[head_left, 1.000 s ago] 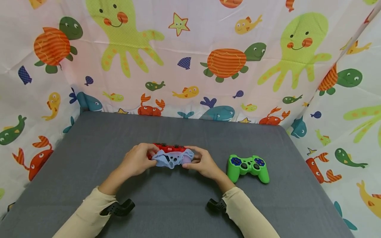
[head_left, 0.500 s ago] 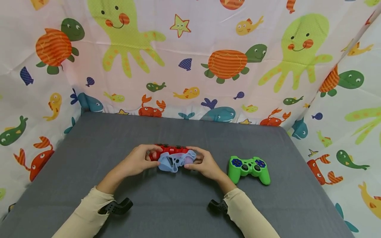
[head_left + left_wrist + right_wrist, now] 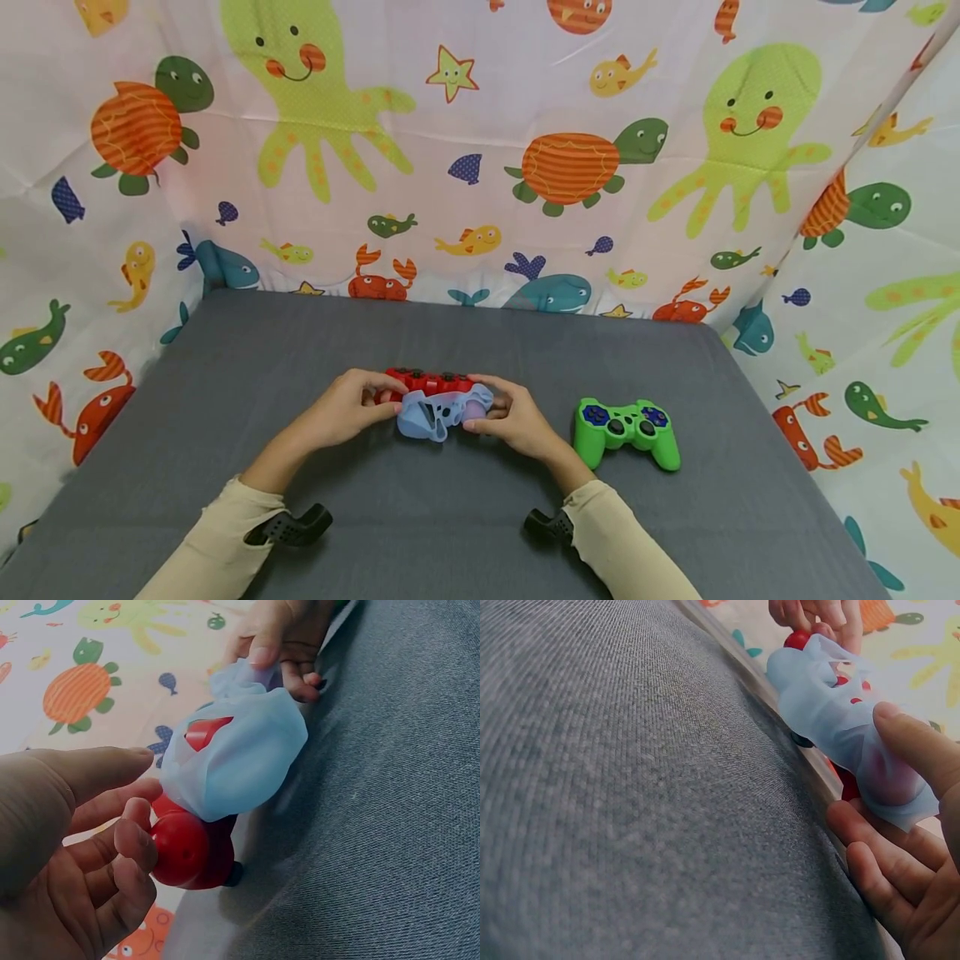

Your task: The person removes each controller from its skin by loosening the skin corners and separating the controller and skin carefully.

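Left hand [image 3: 343, 410], fingers curled, touching red controller [image 3: 432, 383], cannot tell if gripping; right hand [image 3: 517, 417], gripping blue sleeve [image 3: 422, 421], partly over red controller, between hands; green controller [image 3: 632, 417], right, on cloth [image 3: 435, 521].

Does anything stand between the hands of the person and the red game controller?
Yes: the blue cover lies between the thumb of the right hand and the red controller; red shows through it. At the left hand, the controller's grip is bare, with nothing visible between it and the fingers.
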The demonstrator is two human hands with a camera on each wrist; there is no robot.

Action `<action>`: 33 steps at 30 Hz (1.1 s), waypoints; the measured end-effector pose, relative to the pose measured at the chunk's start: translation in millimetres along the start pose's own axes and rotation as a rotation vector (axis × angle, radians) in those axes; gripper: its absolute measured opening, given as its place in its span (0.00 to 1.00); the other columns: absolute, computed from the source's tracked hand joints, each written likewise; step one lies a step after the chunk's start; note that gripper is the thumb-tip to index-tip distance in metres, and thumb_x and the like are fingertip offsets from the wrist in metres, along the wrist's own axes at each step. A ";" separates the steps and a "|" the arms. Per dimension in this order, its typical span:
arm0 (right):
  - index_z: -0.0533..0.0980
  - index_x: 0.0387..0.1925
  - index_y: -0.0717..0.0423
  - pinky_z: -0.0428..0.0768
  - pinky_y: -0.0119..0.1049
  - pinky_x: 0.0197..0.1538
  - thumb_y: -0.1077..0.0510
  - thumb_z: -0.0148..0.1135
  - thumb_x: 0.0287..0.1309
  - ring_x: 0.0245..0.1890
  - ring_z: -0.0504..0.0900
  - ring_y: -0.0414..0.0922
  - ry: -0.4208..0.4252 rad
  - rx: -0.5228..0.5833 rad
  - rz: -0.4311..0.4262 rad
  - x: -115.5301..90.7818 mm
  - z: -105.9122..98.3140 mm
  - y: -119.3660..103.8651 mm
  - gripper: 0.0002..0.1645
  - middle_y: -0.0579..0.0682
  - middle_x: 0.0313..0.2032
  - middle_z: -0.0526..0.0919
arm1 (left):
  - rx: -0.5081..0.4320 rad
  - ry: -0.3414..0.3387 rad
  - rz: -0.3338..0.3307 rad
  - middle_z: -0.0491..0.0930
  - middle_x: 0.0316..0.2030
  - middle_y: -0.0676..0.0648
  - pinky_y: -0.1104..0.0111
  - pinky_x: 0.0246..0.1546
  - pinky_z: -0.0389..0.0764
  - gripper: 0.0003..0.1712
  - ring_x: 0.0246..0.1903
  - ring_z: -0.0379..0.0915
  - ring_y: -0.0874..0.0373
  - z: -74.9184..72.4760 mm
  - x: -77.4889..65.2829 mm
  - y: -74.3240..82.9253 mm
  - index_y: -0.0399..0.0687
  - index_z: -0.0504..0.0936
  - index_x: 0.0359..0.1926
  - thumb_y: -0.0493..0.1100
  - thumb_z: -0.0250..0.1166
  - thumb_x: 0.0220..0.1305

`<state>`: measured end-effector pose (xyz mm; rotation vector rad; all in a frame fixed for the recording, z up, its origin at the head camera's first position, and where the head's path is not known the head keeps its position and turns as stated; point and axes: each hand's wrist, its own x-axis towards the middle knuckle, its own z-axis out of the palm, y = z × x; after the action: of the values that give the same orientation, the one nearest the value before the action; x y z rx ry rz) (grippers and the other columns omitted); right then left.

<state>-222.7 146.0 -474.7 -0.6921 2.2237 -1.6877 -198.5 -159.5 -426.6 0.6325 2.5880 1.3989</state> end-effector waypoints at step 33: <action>0.68 0.72 0.53 0.77 0.29 0.30 0.65 0.72 0.58 0.25 0.81 0.40 -0.029 0.015 -0.020 -0.4 -2.3 -2.1 0.41 0.49 0.28 0.82 | -0.100 0.062 -0.166 0.72 0.60 0.31 0.59 0.31 0.82 0.24 0.31 0.79 0.47 -15.1 -0.3 -13.8 0.40 0.73 0.67 0.42 0.60 0.74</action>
<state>-223.0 147.7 -472.1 -0.7326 2.1895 -1.6915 -207.0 -177.8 -429.5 0.3562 2.5300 1.5048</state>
